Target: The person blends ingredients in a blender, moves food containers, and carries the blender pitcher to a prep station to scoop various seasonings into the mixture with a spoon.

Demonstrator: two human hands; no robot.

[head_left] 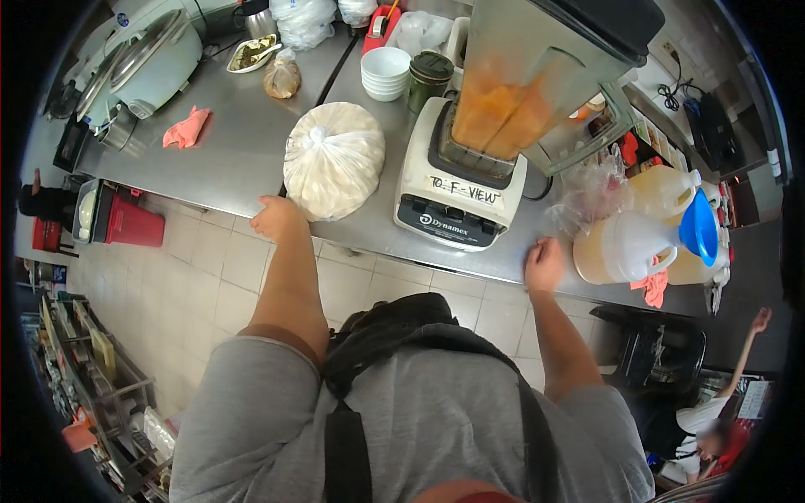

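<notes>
- Head view: left hand [279,220] touches the desk [239,180], left of the blender [457,201]; grip unclear.
- Right hand [545,264], apart, curls right of it.
- Looks like resting; grabbing needs a reach.

On the counter [235,168], the blender [461,176] stands right of the tied bag [334,161], the jugs [625,245] sit further right with the funnel [701,228] on one, the stacked bowls [386,72] lie beyond the bag, and the cookers [155,63] rest far left.
</notes>
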